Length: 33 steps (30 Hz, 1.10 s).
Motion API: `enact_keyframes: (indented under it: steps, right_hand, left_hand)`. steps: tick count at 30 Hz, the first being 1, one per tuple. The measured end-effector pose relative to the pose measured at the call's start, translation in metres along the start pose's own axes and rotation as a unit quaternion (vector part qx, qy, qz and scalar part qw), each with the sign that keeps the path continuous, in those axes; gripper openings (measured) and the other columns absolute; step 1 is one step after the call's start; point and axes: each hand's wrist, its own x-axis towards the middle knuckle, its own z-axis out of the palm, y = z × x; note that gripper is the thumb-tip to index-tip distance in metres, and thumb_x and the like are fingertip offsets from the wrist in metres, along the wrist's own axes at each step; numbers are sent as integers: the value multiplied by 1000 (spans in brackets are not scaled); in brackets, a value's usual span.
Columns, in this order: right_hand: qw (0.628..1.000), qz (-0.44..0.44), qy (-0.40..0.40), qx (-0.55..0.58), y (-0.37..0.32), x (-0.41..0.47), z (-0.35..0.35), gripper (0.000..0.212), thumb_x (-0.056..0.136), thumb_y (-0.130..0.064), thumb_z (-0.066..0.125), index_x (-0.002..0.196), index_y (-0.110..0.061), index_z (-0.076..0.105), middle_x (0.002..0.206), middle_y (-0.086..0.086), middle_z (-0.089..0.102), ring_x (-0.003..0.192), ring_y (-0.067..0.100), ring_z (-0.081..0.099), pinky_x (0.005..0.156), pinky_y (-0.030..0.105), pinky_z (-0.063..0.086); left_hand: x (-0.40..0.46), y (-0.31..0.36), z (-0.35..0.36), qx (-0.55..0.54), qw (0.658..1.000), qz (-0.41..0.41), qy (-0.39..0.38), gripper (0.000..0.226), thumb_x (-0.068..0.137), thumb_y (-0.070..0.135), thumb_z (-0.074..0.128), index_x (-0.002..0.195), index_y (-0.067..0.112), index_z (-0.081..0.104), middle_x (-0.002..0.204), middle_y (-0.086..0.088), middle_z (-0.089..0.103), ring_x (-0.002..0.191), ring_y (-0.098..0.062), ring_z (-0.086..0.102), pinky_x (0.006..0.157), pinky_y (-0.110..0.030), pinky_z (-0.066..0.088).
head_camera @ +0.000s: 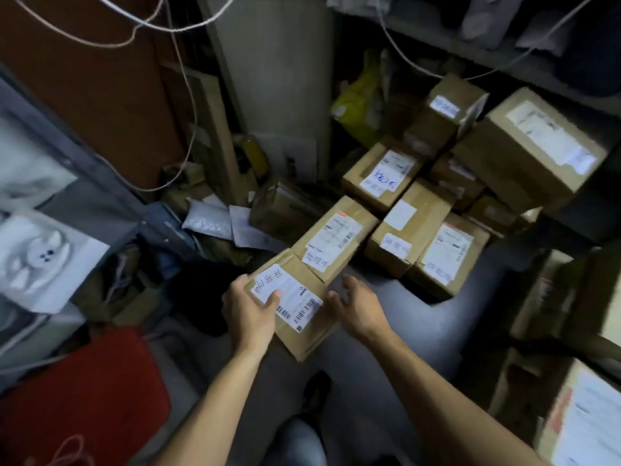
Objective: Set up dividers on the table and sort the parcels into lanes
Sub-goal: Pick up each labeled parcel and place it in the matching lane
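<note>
One parcel (295, 307) is gripped by the left hand (248, 311); beyond it, about nine boxes (413, 227) are stacked; right hand (356, 307) released

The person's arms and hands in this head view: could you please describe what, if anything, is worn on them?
Both forearms are bare up to the frame edge: no sleeves show. The left hand and right hand wear no gloves, and no watch, bracelet or ring is visible on wrists or fingers.

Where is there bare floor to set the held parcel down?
Bare grey floor shows right of the right hand, below the labelled brown cardboard boxes. Left of the left hand, clutter crowds around the red mat.
</note>
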Motion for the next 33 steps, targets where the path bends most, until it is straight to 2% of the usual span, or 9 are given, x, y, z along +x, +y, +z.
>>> enact_keyframes:
  steps: [2, 4, 5, 8, 14, 20, 24, 27, 33]
  right_hand:
    - [999, 10, -27, -15, 2, 10, 9, 49, 98, -36, 53, 141, -11, 48, 136, 12, 56, 124, 29, 54, 95, 32, 43]
    - [998, 15, -54, -21, 4, 15, 15, 43, 99, -35, 51, 135, -12, 53, 131, 11, 60, 120, 28, 56, 88, 27, 42]
    - [998, 16, -63, -23, 5, 16, 18, 40, 99, -35, 51, 133, -13, 55, 128, 9, 62, 117, 27, 59, 85, 25, 41]
    - [997, 16, -66, -25, 5, 19, 21, 35, 98, -33, 53, 128, -16, 58, 123, 5, 65, 110, 23, 62, 82, 25, 44]
    - [999, 23, -48, 10, -4, 12, 14, 43, 96, -40, 57, 133, -19, 56, 124, 0, 64, 110, 18, 62, 87, 30, 51]
    - [997, -16, -36, 73, -15, -13, -5, 37, 92, -46, 62, 124, -28, 61, 113, -9, 66, 98, 3, 61, 77, 14, 45]
    - [994, -45, 14, 97, -25, -25, -36, 23, 89, -47, 65, 110, -40, 61, 103, -18, 65, 92, -14, 57, 71, 4, 42]
    - [990, -58, 52, 117, -27, -33, -71, 29, 90, -47, 64, 118, -40, 61, 105, -24, 61, 94, -21, 53, 71, -1, 40]
    - [980, -35, 158, 120, -2, -63, -132, 26, 92, -45, 62, 115, -36, 68, 102, -14, 66, 88, -3, 60, 72, 6, 40]
  left_hand:
    - [5, -12, 2, -38, 997, -69, -18, 89, 78, 23, 81, 147, 2, 30, 142, -23, 42, 133, -35, 40, 108, -35, 32]
    - [7, -22, 9, -86, 985, -134, -62, 91, 83, 24, 78, 151, 4, 21, 142, -13, 44, 132, -28, 44, 103, -29, 35]
    - [8, -26, 13, -108, 978, -158, -82, 80, 85, 22, 76, 147, 7, 29, 132, -5, 51, 125, -24, 51, 98, -27, 39]
    - [10, -34, 21, -126, 972, -170, -102, 34, 86, 17, 73, 113, 15, 51, 116, -8, 67, 104, -23, 65, 92, -37, 52]
    - [13, -31, 10, -179, 963, -164, -120, 34, 86, 22, 74, 115, 17, 56, 106, 1, 71, 90, -8, 67, 79, -28, 53]
    - [6, -21, -22, -219, 961, -111, -128, 35, 82, 24, 78, 112, 25, 59, 102, 4, 74, 91, -7, 71, 76, -27, 54]
    - [10, 16, -30, -218, 966, -38, -133, 67, 80, 25, 80, 135, 38, 45, 108, 16, 69, 90, 8, 66, 74, -20, 50]
    - [13, 57, -22, -223, 959, 6, -172, 90, 80, 24, 80, 147, 47, 24, 112, 28, 60, 95, 11, 60, 78, -20, 48]
    - [2, 130, 21, -243, 922, 56, -296, 92, 82, 11, 77, 150, 43, 23, 125, 10, 64, 101, -3, 67, 73, -23, 56]
